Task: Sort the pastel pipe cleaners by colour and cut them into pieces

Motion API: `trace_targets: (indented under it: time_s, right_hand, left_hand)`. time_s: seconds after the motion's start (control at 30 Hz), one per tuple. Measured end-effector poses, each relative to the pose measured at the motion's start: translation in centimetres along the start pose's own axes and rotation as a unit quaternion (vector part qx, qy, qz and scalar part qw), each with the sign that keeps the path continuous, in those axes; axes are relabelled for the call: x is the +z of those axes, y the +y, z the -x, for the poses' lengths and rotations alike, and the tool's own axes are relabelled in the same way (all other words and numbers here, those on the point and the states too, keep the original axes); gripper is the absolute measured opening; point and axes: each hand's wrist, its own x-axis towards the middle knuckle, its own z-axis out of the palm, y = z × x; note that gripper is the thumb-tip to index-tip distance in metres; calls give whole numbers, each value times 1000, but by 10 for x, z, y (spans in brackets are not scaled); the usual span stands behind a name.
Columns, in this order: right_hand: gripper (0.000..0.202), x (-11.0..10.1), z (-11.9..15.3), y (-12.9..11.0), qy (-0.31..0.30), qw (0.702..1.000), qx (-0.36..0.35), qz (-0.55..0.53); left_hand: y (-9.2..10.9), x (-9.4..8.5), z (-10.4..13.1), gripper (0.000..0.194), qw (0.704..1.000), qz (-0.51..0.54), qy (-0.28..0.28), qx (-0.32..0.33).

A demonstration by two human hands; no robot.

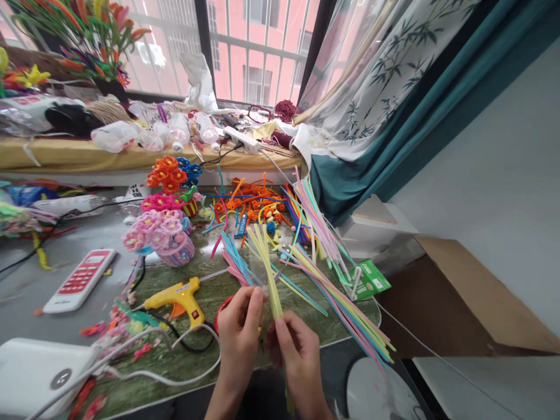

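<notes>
Above the front edge of the green table, my right hand is closed around a bundle of pale yellow pipe cleaners, which point up and away from me. Just left of the bundle, my left hand pinches a clear plastic wrapper between thumb and fingers. The wrapper lies along the yellow stems. Behind them are blue pipe cleaners and pink ones, partly covered by the wrapper. A yellow glue gun lies left of my left hand.
Pipe-cleaner flower pots stand at the back left. Long pastel pipe cleaners spread to the right, beside a green card. A white remote-like device, a white box-shaped device and a looping white cable occupy the left.
</notes>
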Motion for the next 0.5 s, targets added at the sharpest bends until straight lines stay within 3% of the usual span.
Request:
trace_targets:
  time_s: [0.5]
  right_hand:
    - [37, -1, 0, 4, -5, 1000, -14, 9]
  left_hand:
    - [-1, 1, -1, 28, 1000, 6, -4, -4]
